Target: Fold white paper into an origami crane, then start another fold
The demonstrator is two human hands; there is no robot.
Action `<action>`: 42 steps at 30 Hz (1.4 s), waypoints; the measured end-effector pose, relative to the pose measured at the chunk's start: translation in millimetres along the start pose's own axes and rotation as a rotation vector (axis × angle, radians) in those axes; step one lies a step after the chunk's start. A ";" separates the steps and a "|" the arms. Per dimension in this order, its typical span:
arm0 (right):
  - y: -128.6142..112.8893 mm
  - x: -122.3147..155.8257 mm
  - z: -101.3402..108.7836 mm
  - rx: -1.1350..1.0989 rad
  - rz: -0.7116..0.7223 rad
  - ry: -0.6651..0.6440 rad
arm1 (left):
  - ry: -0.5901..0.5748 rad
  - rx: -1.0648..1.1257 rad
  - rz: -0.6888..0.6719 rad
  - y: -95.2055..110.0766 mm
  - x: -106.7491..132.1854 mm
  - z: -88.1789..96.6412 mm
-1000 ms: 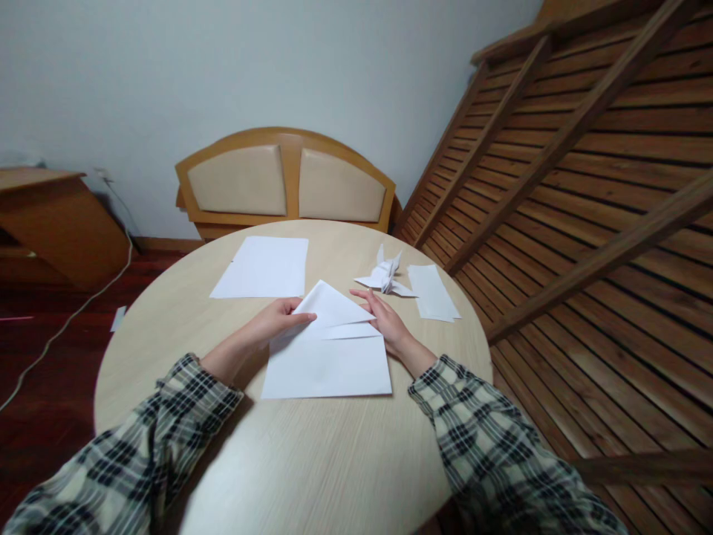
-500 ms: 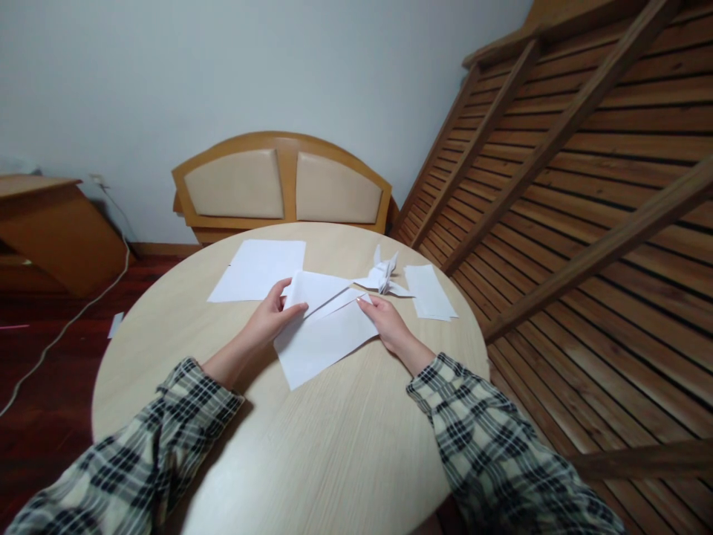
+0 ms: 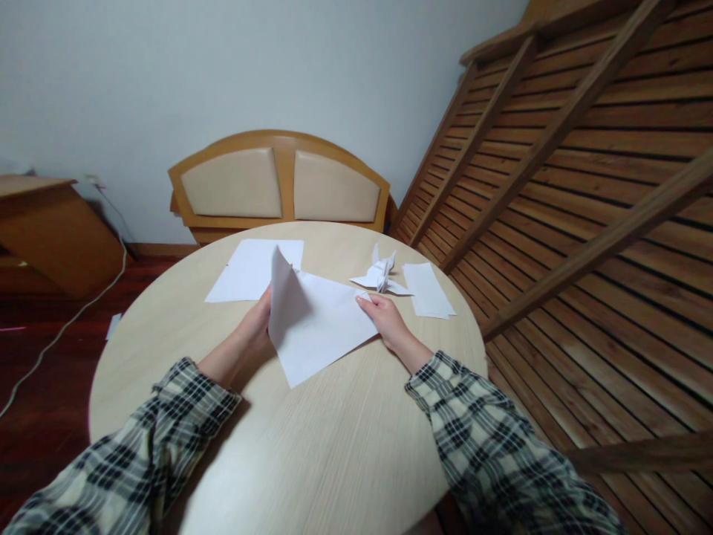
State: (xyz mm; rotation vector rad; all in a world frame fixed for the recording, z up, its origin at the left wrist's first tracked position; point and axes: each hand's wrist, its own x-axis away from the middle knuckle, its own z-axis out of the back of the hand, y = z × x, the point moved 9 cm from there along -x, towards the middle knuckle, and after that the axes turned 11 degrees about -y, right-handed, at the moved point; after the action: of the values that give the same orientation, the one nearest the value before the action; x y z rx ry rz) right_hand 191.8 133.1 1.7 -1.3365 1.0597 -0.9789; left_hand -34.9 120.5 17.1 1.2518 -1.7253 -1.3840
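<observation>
A white sheet of paper (image 3: 320, 319) is held tilted above the table, its left part standing up as a raised flap. My left hand (image 3: 258, 321) is at its left edge, with most of the fingers hidden behind the flap; a fingertip shows past the top edge. At the right corner, my right hand (image 3: 390, 323) pinches the sheet, thumb on top and fingers underneath. Just beyond that hand, a folded white paper crane (image 3: 382, 273) rests on the table.
The round pale wooden table (image 3: 334, 446) carries white sheets (image 3: 245, 271) at the back left and narrow paper strips (image 3: 428, 290) at the right. Behind it stands a padded headboard (image 3: 234, 184). A slatted wooden frame (image 3: 557, 186) leans along the right. A cable (image 3: 61, 331) trails on the floor at left.
The paper's upper flap, folded over toward the right before, now stands open at the left. My left hand has moved behind it, its thumb now hidden. My right hand keeps its pinch.
</observation>
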 end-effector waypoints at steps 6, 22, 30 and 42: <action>2.1 -0.2 4.3 -0.003 0.008 0.038 | 0.092 0.134 -0.003 -9.3 1.2 15.3; 2.1 8.1 -30.3 -0.004 -0.022 -0.236 | 0.247 -0.916 -0.246 42.6 13.7 18.5; 3.4 5.4 -30.3 -0.005 0.006 -0.232 | 0.110 -1.412 -0.193 41.2 15.6 -19.3; -1.2 13.3 -50.6 -0.121 0.010 -0.374 | 0.087 -1.627 -0.207 38.3 14.5 -45.1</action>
State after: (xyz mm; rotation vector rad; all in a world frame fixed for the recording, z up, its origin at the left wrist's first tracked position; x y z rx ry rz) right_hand 146.4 107.3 4.6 -1.5399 0.8469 -0.6301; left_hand -12.7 89.8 64.8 0.4468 -0.0236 -1.9991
